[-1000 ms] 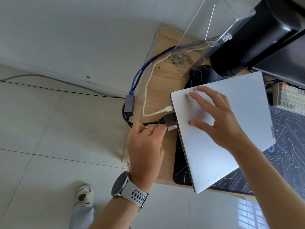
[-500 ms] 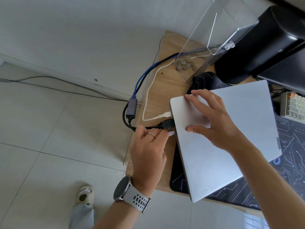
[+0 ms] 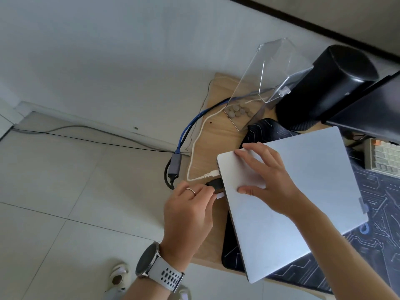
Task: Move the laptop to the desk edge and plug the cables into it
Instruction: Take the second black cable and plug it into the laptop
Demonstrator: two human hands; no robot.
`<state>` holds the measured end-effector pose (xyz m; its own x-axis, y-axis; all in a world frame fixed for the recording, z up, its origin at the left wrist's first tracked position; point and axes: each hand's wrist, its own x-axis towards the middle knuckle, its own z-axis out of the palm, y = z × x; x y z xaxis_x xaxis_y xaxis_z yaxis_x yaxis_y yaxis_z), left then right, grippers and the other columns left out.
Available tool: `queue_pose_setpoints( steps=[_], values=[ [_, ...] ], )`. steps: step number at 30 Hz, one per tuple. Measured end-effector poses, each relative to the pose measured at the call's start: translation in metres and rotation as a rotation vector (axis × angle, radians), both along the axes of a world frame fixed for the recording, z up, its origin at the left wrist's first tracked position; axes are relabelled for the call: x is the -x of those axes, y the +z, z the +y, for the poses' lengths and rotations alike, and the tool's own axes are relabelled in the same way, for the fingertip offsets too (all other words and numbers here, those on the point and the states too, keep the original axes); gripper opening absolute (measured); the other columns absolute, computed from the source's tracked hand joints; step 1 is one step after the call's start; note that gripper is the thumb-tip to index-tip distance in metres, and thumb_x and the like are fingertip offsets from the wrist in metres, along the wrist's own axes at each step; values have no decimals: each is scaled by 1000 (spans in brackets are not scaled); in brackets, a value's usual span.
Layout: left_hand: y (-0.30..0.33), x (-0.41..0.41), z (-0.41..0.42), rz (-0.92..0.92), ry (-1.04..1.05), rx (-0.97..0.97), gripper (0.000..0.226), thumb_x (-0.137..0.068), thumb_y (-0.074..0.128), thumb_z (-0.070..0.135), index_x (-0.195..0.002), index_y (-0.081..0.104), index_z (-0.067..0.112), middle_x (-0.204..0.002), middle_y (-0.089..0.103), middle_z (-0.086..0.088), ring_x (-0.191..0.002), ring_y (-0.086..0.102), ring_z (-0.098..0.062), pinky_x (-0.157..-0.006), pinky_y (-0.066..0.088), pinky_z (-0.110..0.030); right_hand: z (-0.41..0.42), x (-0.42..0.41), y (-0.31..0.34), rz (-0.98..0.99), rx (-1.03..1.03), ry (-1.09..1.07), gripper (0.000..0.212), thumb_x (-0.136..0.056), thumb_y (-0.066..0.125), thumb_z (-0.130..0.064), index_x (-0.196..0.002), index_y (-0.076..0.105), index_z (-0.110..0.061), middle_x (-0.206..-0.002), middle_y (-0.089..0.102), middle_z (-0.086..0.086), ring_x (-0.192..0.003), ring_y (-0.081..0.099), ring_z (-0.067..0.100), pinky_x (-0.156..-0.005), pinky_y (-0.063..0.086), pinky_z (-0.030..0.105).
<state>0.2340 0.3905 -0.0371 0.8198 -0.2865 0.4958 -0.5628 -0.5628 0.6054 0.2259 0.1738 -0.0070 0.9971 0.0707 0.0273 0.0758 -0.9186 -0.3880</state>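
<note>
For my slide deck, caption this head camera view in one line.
Left hand presses a small white plug toward the closed laptop edge while right hand steadies its lid.

one laptop, two hands, three cables

A matt, smooth silver finish, seemingly metal, is shown by the closed laptop. The desk is faced in pale wood grain with a low sheen. A clear, glossy plastic box is seen beside a cylindrical speaker with a glossy black top. The mat appears to be printed cloth. The floor tiles are smooth and faintly glossy.
</note>
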Motion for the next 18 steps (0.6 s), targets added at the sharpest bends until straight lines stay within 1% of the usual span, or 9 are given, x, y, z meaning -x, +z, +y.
queue_pose_setpoints(
  steps=[4, 7, 10, 13, 16, 18],
  values=[
    [18, -22, 2, -7, 39, 18, 7, -81, 70, 14, -75, 71, 10, -64, 65, 1, -61, 56, -21, -49, 47, -34, -1, 0, 0, -7, -10, 2, 75, -73, 64, -50, -140, 40, -27, -147, 33, -2, -135, 21, 19, -104, 34, 48],
    [25, -40, 3, -22, 63, -7, 10, -81, 68, 18, -74, 68, 11, -61, 62, 2, -56, 51, -19, -49, 44, -33, -1, 0, -1, -9, 0, 2, 75, -72, 64, -51, -140, 39, -29, -147, 32, -3, -135, 20, 19, -103, 34, 49],
    [26, -51, 8, -23, 98, -18, 11, -81, 68, 21, -77, 68, 10, -62, 64, 2, -57, 52, -19, -50, 45, -31, -1, 1, -1, -16, -10, 5, 75, -73, 65, -50, -140, 39, -29, -147, 32, -3, -135, 20, 19, -103, 33, 47],
    [22, -57, 14, -4, 118, -21, 15, -82, 64, 25, -76, 68, 11, -63, 63, 3, -57, 52, -19, -48, 45, -30, -1, 1, 1, -17, -16, 5, 75, -72, 66, -49, -139, 40, -29, -147, 33, -4, -135, 21, 20, -103, 34, 46],
    [15, -68, 23, 50, 113, 6, 17, -83, 62, 28, -77, 68, 13, -63, 62, 5, -57, 50, -16, -44, 44, -31, -1, 1, 4, -1, -21, -2, 75, -71, 67, -50, -139, 39, -32, -146, 32, -8, -136, 22, 18, -103, 34, 44],
    [11, -79, 28, 64, 107, 15, 19, -83, 60, 30, -76, 68, 13, -64, 63, 6, -56, 49, -15, -44, 44, -29, 0, 1, 7, 16, -13, -13, 76, -71, 67, -51, -139, 35, -37, -147, 29, -13, -136, 19, 12, -103, 34, 42]
  ],
)
